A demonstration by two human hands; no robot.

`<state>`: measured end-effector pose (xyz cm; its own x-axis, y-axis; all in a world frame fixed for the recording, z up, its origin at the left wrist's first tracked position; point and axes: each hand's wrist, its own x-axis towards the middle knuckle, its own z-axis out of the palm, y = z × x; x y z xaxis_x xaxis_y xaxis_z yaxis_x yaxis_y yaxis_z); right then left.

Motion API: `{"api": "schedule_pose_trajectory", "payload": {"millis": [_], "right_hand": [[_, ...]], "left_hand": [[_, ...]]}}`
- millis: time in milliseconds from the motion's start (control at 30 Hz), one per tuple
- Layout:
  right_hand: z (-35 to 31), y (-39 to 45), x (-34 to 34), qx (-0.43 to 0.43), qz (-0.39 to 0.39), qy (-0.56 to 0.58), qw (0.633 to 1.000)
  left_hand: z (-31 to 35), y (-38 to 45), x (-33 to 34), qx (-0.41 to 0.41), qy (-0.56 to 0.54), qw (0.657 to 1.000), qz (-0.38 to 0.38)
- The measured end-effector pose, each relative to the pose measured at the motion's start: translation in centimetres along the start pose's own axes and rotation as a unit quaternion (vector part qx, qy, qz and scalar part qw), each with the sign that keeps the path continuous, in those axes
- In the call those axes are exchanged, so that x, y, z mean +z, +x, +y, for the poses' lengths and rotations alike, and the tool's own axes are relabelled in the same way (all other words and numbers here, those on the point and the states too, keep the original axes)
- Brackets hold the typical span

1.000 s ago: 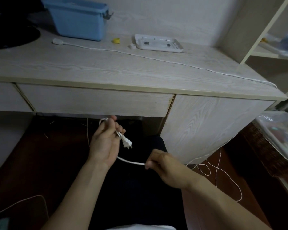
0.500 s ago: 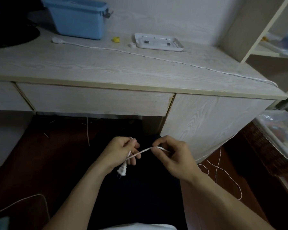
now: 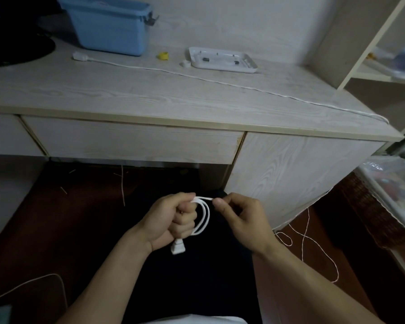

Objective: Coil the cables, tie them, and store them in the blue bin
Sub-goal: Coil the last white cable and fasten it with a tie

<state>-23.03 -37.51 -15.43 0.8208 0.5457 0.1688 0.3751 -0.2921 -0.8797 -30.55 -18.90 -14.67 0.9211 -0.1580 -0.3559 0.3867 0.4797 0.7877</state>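
Your left hand (image 3: 173, 220), lower centre, fisted round first loops of white cable (image 3: 202, 220); plug (image 3: 177, 248) hangs below fist, anchors coil start. Right hand (image 3: 241, 216) pinches cable at loop top, feeds next turn. Cable rest runs over table (image 3: 150, 99) to right edge, slack on floor. Blue bin (image 3: 110, 24) upper left, well apart, waiting for tied coil.
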Motion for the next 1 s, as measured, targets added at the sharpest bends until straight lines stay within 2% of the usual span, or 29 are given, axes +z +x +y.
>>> {"api": "schedule_pose_trajectory", "payload": {"millis": [133,233,300,367,467,567,633,733,800,867,933,1000], "right_hand": [[-0.2,0.3,-0.3,-0.017,0.044,0.000,0.999],[-0.1,0.2,-0.5,-0.031,0.074,0.012,0.997],[0.0,0.2,-0.4,-0.014,0.068,0.009,0.998],[0.1,0.4,-0.3,0.016,0.051,0.014,0.998],[0.4,0.4,-0.6,0.025,0.014,0.013,1.000],[0.9,0.3,-1.0,0.044,-0.029,-0.006,0.999],[1.2,0.3,-1.1,0.056,-0.048,-0.026,0.997],[1.3,0.1,-0.9,0.022,-0.123,-0.057,0.991],[1.1,-0.2,-0.3,-0.018,-0.205,-0.092,0.974],[0.8,-0.6,0.3,-0.040,-0.256,-0.109,0.960],[0.6,-0.8,0.6,-0.058,-0.260,-0.102,0.958],[0.3,-0.8,0.7,-0.077,-0.246,-0.083,0.963]], "left_hand": [[-0.5,0.9,0.4,0.038,0.013,0.997,0.073],[-0.3,0.7,0.0,0.009,0.067,0.996,0.065],[0.0,0.5,0.1,0.004,0.018,0.999,0.047],[0.5,0.4,0.2,0.030,-0.119,0.992,0.030],[1.1,0.9,-0.4,0.136,-0.311,0.939,0.062],[1.8,0.5,-2.1,0.224,-0.440,0.864,0.101],[2.2,0.3,-2.8,0.246,-0.484,0.833,0.108],[2.3,0.4,-2.5,0.266,-0.445,0.845,0.132],[2.2,0.7,-2.2,0.277,-0.428,0.847,0.148],[2.1,0.9,-1.8,0.280,-0.414,0.852,0.153],[1.8,1.2,-1.2,0.281,-0.357,0.875,0.168],[1.0,1.7,-0.7,0.288,-0.244,0.906,0.189]]}}
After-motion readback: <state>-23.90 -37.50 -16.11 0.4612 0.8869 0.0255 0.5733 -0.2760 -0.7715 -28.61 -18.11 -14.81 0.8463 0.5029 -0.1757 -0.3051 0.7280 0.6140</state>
